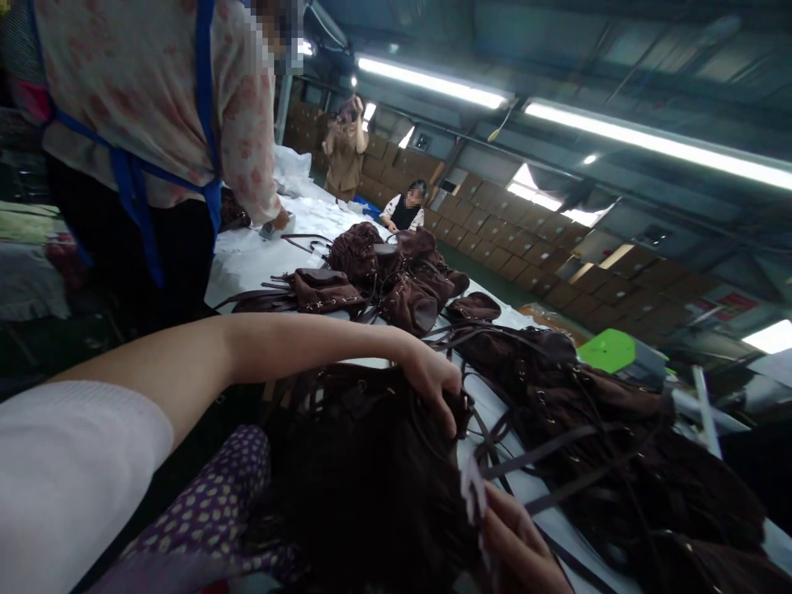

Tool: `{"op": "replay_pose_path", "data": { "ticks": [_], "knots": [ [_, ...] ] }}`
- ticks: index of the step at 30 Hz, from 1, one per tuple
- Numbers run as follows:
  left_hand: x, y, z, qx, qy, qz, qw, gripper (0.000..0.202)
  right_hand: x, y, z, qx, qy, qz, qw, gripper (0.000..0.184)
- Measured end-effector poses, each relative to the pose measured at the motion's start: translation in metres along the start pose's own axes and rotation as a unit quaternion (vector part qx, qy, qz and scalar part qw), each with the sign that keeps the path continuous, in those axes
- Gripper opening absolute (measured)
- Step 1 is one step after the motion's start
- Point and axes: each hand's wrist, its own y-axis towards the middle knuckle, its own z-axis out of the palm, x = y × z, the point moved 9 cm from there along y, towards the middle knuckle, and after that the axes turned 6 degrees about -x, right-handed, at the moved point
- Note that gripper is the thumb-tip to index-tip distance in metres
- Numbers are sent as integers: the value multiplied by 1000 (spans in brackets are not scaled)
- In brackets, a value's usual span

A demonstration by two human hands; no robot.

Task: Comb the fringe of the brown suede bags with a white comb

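Head view: at the desk's (486, 394) near edge, a dark bag (365, 470); left hand (433, 379) gripping its rim, right hand's (520, 540) fingers pinching a white strip (472, 487). Brown bags (544, 379) cover the desk.

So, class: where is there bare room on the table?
White tabletop looks bare between the blue-aproned worker and the small eyeleted bag; a narrow strip beside the left hand is crossed by straps. Brown bags crowd the middle and right.
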Motion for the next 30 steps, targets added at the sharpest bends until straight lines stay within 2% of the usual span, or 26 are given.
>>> {"op": "replay_pose_path", "data": {
  "ticks": [1,3,7,10,14,16,17,19,21,23,26,28,30],
  "knots": [
    [2,4,2,-2,-9,5,1000,21,4,5,3,4,35,9,999,41],
    [16,14,-2,-58,-37,11,998,17,8,20,11,7,101,15,995,37],
    [67,19,-20,-206,-57,-13,977,17,-9,69,20,20,208,22,978,29],
    [98,11,-23,-284,-64,-40,956,24,-28,105,8,12,290,36,956,29],
    [107,3,-8,-336,-89,-53,936,34,-47,132,-17,-27,321,60,945,34],
    [104,6,10,-311,-107,-51,943,39,-51,137,-23,-30,322,73,944,42],
    [101,10,23,-272,-120,-40,954,41,-53,138,-25,-30,327,78,941,45],
    [92,20,53,-158,-143,7,977,48,-53,140,-28,-31,350,84,933,47],
    [88,26,77,-58,-142,48,987,64,-53,140,-29,-26,377,83,922,45],
    [98,33,84,-32,-98,39,994,75,-53,138,-27,-9,392,79,917,43],
    [113,43,82,-44,-2,8,999,62,-47,128,-21,19,383,64,921,35],
    [101,45,82,-33,26,48,998,45,-38,117,-20,19,352,43,935,34],
    [80,37,88,11,-6,96,995,41,-28,105,-21,2,282,23,959,38]
  ]
}}
